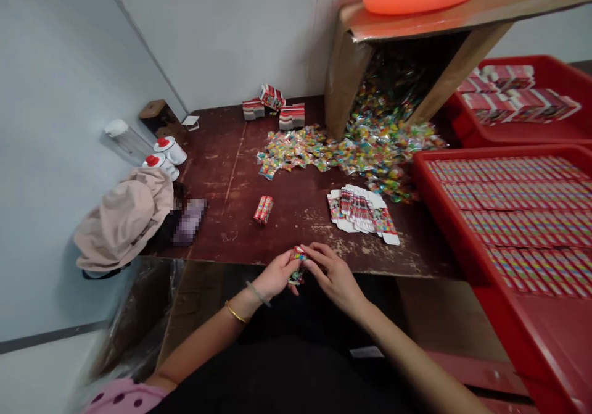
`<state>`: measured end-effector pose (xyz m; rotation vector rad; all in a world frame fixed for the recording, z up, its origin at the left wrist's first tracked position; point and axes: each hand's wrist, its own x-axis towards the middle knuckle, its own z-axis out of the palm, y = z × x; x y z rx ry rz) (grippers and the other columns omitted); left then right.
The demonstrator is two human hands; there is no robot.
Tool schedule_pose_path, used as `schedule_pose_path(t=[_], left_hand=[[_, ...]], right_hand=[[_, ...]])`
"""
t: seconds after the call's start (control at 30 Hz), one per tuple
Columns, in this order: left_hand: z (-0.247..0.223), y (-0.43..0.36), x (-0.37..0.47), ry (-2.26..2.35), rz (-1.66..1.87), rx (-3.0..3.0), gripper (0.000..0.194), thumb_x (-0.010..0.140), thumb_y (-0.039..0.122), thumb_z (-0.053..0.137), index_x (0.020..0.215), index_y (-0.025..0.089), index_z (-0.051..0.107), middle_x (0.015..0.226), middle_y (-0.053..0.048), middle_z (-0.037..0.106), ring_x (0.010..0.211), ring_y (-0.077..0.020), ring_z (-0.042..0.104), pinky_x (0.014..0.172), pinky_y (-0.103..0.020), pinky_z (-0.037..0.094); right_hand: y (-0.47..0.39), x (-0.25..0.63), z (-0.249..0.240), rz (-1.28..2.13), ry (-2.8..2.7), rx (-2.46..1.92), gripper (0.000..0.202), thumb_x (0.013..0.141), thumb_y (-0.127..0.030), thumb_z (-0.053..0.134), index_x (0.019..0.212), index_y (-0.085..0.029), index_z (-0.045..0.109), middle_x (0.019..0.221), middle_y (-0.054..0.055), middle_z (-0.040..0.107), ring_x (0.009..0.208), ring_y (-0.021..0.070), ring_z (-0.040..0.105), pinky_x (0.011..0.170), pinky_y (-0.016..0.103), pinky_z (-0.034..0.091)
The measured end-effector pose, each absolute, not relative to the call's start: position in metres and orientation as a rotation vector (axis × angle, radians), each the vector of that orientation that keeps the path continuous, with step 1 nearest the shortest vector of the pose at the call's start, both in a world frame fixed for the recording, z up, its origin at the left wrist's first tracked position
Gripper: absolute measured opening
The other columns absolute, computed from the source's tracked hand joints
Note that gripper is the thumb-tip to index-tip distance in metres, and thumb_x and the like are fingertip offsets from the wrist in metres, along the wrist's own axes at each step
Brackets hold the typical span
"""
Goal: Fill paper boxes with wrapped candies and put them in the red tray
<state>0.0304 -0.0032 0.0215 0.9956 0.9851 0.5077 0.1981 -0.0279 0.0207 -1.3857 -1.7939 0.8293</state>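
At the front edge of the dark red table (pixel 217 173), my left hand (pixel 276 275) is closed round a small colourful box (pixel 296 266). My right hand (pixel 329 272) has its fingers on the upper part of the same box. Part of the box is hidden by the fingers. Just beyond my hands, red small boxes (pixel 263 210) stand side by side. To the right lies a spread of flat, unfilled cartons (pixel 363 211). Farther back, a pile of wrapped candies (pixel 296 149) spreads from an open cardboard box (pixel 340 74).
Red trays (pixel 531 343) at the right hold rows of small boxes (pixel 527 226) and stacked cartons (pixel 522 102). Carton stacks (pixel 291 116) stand at the back. Two white mugs (pixel 170 150), a beige cloth bag (pixel 124 219) and a blurred purple item (pixel 190 221) are left.
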Motion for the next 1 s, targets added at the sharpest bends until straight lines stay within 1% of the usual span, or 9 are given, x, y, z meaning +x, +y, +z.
schedule_pose_path(t=[0.1,0.3,0.37,0.47,0.53,0.57,0.73,0.87,1.0], left_hand=[[0.013,0.003,0.028,1.130,0.596,1.142,0.048,0.083,0.047,0.054,0.120,0.017,0.048,0.091,-0.005,0.054,0.068,-0.0114,0.055,0.040,-0.016,0.047],[0.025,0.024,0.000,1.002,0.517,1.074,0.046,0.081,0.045,0.058,0.115,0.016,0.051,0.082,-0.001,0.052,0.062,-0.0094,0.054,0.041,-0.016,0.046],[0.027,0.026,0.001,0.990,0.533,1.053,0.045,0.082,0.044,0.055,0.118,0.017,0.049,0.086,-0.003,0.055,0.064,-0.0110,0.056,0.044,-0.019,0.048],[0.025,0.024,0.011,1.036,0.693,1.139,0.047,0.084,0.035,0.053,0.127,0.019,0.045,0.108,-0.009,0.058,0.088,-0.0185,0.060,0.067,-0.030,0.055],[0.024,0.023,0.014,1.074,0.789,1.294,0.054,0.079,0.026,0.060,0.130,0.019,0.045,0.124,-0.011,0.054,0.110,-0.0232,0.054,0.089,-0.036,0.049],[0.023,0.023,0.012,1.110,0.816,1.372,0.056,0.077,0.022,0.062,0.131,0.020,0.046,0.129,-0.012,0.051,0.116,-0.0241,0.050,0.095,-0.036,0.046],[0.010,0.047,-0.026,1.519,0.971,1.510,0.059,0.078,0.020,0.057,0.135,0.024,0.041,0.134,-0.012,0.041,0.112,-0.0230,0.050,0.089,-0.036,0.047],[-0.008,0.078,-0.044,1.607,0.960,1.471,0.056,0.075,0.019,0.058,0.130,0.018,0.046,0.126,-0.013,0.045,0.109,-0.0226,0.051,0.097,-0.040,0.042],[-0.021,0.082,-0.049,1.595,0.961,1.489,0.052,0.077,0.024,0.057,0.128,0.020,0.047,0.125,-0.011,0.046,0.101,-0.0199,0.054,0.091,-0.036,0.046]], right_hand=[[-0.015,0.182,0.012,0.769,-1.762,-1.481,0.035,0.089,-0.038,0.053,0.121,-0.027,0.062,0.117,0.009,0.059,0.098,0.0207,0.064,0.085,0.034,0.053],[0.007,0.166,0.020,0.571,-1.821,-1.230,0.028,0.090,-0.025,0.050,0.113,-0.030,0.067,0.103,0.008,0.064,0.096,0.0221,0.058,0.085,0.040,0.051],[0.010,0.162,0.023,0.607,-1.801,-1.244,0.026,0.090,-0.026,0.051,0.108,-0.029,0.069,0.106,0.008,0.063,0.098,0.0223,0.058,0.087,0.041,0.050],[0.019,0.155,0.020,0.808,-1.650,-1.336,0.029,0.087,-0.033,0.055,0.113,-0.025,0.067,0.115,0.010,0.062,0.101,0.0214,0.061,0.089,0.037,0.050],[0.032,0.154,0.010,0.952,-1.532,-1.401,0.035,0.086,-0.039,0.056,0.115,-0.022,0.065,0.112,0.009,0.066,0.097,0.0210,0.064,0.087,0.036,0.052],[0.042,0.155,0.005,0.987,-1.485,-1.437,0.036,0.085,-0.041,0.056,0.113,-0.020,0.065,0.108,0.009,0.068,0.096,0.0215,0.066,0.086,0.037,0.052],[0.108,0.149,-0.019,0.924,-1.408,-1.536,0.040,0.083,-0.046,0.054,0.106,-0.016,0.068,0.103,0.013,0.072,0.096,0.0267,0.067,0.089,0.047,0.049],[0.138,0.118,-0.021,0.872,-1.401,-1.488,0.040,0.084,-0.042,0.054,0.110,-0.014,0.066,0.107,0.015,0.069,0.089,0.0234,0.068,0.083,0.042,0.053],[0.117,0.130,-0.013,0.813,-1.422,-1.440,0.039,0.086,-0.039,0.052,0.116,-0.017,0.063,0.119,0.015,0.062,0.083,0.0182,0.066,0.079,0.035,0.054]])
